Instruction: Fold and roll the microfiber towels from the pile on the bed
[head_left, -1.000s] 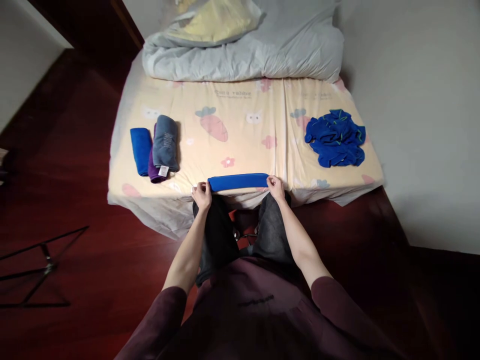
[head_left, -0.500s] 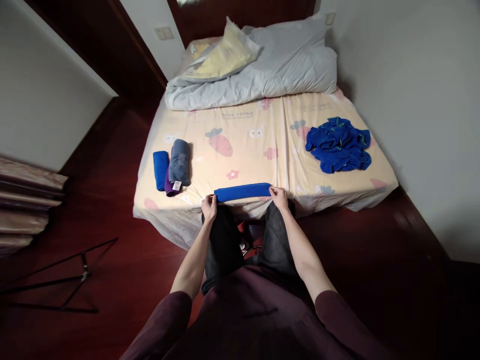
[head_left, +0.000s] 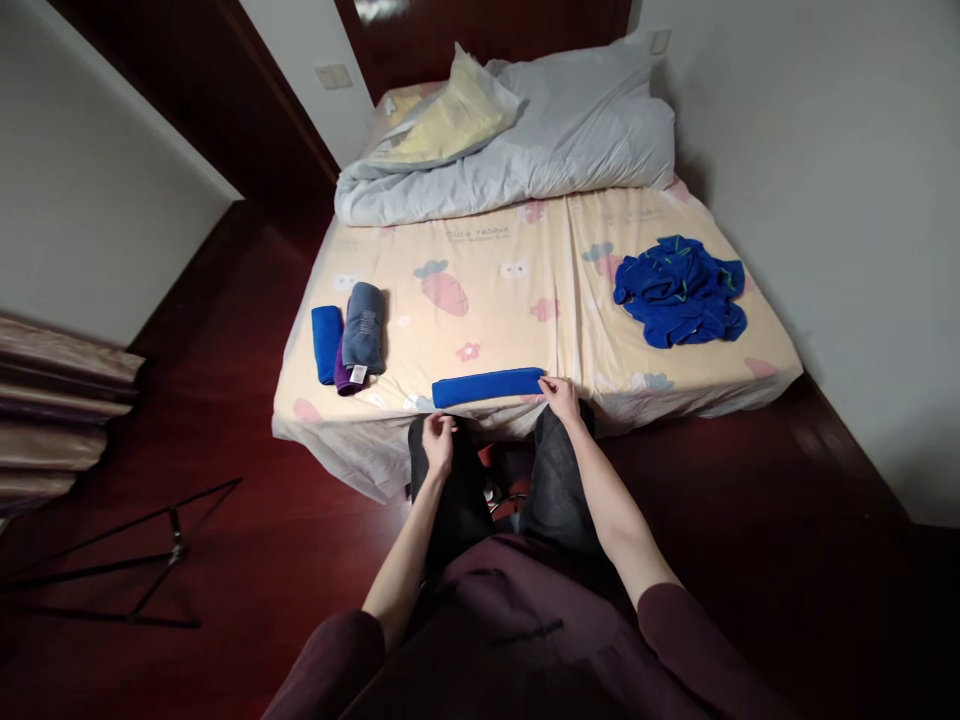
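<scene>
A blue towel, folded into a long narrow strip, lies along the near edge of the bed. The fingertips of my right hand pinch its right end. My left hand is just below the strip's left end, over my knee, apart from the cloth. Its fingers are loosely curled and somewhat spread, with nothing in them. To the left lie a rolled blue towel, a purple towel and a grey rolled towel resting partly over the purple one.
A crumpled heap of blue cloth with green edging lies on the right of the bed. A bunched white quilt is at the far end. Black tripod legs stand on the floor at left, near a curtain.
My left hand has let go of the towel's left end and drawn back toward me, slightly right. My right hand stays at the right end.
</scene>
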